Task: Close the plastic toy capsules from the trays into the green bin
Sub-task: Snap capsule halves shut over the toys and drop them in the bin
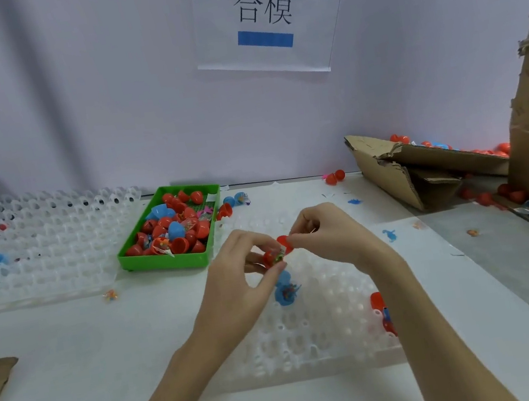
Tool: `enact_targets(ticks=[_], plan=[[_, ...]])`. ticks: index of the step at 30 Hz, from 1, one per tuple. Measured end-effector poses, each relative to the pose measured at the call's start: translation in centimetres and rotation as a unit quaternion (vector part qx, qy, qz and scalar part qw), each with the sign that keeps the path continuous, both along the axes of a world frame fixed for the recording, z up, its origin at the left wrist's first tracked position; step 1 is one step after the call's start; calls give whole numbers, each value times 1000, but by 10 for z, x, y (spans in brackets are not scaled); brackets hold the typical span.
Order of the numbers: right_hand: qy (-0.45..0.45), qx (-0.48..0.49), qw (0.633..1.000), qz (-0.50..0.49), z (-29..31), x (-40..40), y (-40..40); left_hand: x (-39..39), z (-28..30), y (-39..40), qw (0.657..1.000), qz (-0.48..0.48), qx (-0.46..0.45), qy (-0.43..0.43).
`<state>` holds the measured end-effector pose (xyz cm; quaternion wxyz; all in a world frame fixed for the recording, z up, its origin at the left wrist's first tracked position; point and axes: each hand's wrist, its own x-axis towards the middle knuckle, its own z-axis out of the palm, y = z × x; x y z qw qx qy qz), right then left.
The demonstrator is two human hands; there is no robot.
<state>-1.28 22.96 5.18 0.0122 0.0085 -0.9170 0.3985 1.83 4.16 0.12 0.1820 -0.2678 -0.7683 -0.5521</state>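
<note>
Left hand [244, 266] grips the filled red plastic capsule half [271, 257]; right hand [321, 231] pinches the red plastic cap [285, 242] beside it, above the translucent white tray [315, 331]. Green plastic bin [175, 261] stands beyond on the worktop [72, 352].

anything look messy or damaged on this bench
Yes. The cardboard box at the right is torn and collapsed, and red capsules lie spilled beside it. Small toy figures, like the blue one, lie loose on the table outside the green bin.
</note>
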Motion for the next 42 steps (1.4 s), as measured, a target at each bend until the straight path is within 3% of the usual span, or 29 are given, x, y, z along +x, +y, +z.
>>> enact_targets(ticks=[3, 6, 16, 22, 26, 32, 38, 42], plan=[[66, -146, 986, -40, -16, 6, -10, -6, 1, -6, 998, 25, 42, -40], [95, -236, 967, 6, -23, 11, -16, -11, -1, -11, 996, 21, 53, -69], [137, -279, 948, 71, -24, 24, -30, -16, 1, -17, 988, 27, 116, -98], [137, -313, 938, 61, -22, 29, -36, -17, 3, -20, 998, 33, 52, -17], [121, -342, 930, 56, -22, 28, -39, -17, 6, -21, 997, 50, 57, 13], [95, -383, 917, 63, -24, 26, -41, -16, 8, -21, 978, 29, 195, -70], [122, -388, 912, 57, -26, 28, -45, -14, 10, -21, 976, -22, 192, -99], [132, -392, 908, 65, -25, 29, -45, -16, 9, -24, 984, -18, 165, -71]])
